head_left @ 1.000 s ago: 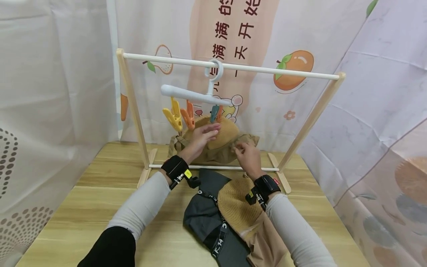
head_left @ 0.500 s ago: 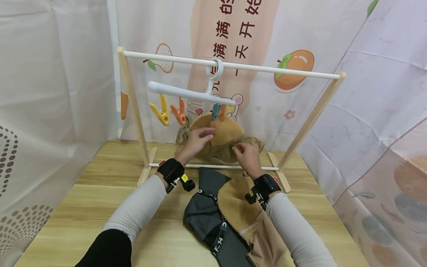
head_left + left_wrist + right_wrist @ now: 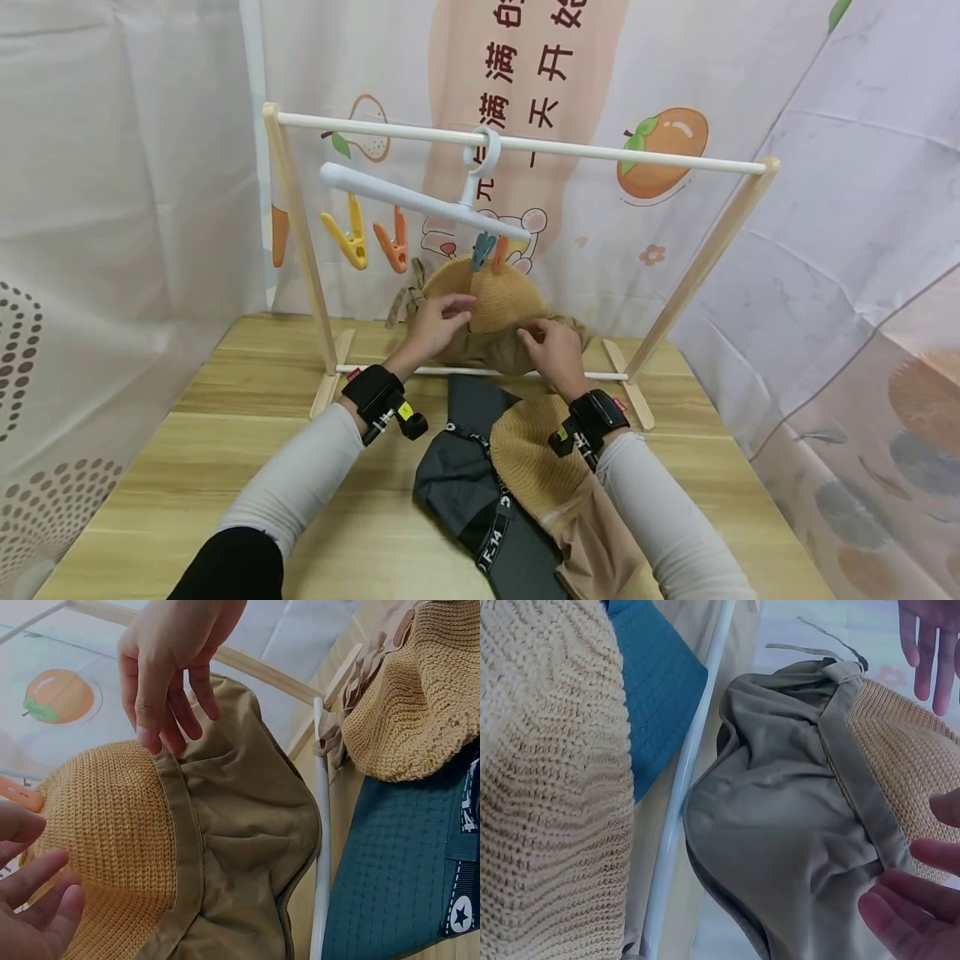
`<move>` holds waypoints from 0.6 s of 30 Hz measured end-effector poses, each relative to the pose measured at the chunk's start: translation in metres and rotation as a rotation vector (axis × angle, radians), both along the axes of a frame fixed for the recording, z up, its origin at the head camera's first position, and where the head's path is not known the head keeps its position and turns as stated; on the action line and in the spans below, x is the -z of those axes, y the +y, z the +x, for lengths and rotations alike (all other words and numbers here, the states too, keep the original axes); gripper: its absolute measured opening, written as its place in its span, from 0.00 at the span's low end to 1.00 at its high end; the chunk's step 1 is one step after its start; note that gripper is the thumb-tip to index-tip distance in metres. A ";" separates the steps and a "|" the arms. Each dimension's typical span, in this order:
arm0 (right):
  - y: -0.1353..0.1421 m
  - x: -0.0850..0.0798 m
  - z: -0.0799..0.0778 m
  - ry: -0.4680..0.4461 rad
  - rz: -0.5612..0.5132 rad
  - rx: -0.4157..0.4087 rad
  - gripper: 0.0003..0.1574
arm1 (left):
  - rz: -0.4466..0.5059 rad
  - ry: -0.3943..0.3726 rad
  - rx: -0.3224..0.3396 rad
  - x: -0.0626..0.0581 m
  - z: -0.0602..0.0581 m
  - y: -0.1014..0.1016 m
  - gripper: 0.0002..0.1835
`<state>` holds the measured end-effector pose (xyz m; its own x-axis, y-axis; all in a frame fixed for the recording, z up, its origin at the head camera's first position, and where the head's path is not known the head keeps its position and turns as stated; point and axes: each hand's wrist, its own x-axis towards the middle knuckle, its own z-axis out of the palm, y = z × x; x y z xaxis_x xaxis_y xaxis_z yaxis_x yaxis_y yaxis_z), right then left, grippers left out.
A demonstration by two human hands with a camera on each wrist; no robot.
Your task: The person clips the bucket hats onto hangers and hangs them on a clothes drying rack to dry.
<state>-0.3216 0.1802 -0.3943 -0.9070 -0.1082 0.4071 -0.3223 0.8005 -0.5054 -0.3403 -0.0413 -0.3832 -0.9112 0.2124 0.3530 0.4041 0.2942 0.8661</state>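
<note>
A sun hat (image 3: 510, 302) with a woven straw-coloured crown and a khaki cloth brim (image 3: 247, 832) hangs below a pale blue hanger (image 3: 405, 197). A teal clip (image 3: 482, 250) and an orange clip (image 3: 500, 255) pinch the top of its crown. My left hand (image 3: 437, 323) is at the crown's left side, fingers relaxed and nothing in them. At the band on the right, my right hand (image 3: 557, 350) has its fingers loosely bent, fingertips right at the hat. In the right wrist view, that hand's fingers (image 3: 915, 900) overlap the band without gripping cloth.
The hanger hooks over the white top bar of a wooden rack (image 3: 525, 150). A yellow clip (image 3: 349, 237) and another orange clip (image 3: 393, 242) hang at its left. In front of the rack, a dark hat (image 3: 457, 475) and a second woven hat (image 3: 536, 454) lie on the table (image 3: 187, 467).
The hanger has swung round, its left end moving left with the yellow and orange clips. My left hand has shifted left and down; the right hand has barely moved.
</note>
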 end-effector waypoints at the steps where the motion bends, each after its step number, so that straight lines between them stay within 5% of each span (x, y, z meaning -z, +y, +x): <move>1: 0.000 -0.001 0.000 0.001 0.007 -0.001 0.18 | -0.001 0.006 -0.001 0.000 0.001 -0.001 0.15; 13: 0.003 0.001 -0.001 -0.072 0.057 -0.039 0.23 | 0.014 0.013 -0.006 0.017 0.008 -0.015 0.15; 18: 0.004 0.001 0.002 -0.077 0.087 -0.072 0.25 | -0.014 0.034 -0.012 0.014 0.010 -0.015 0.15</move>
<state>-0.3199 0.1839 -0.3952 -0.9240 -0.2057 0.3223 -0.3429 0.8188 -0.4604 -0.3302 -0.0561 -0.3973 -0.9011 0.2070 0.3810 0.4299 0.3108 0.8477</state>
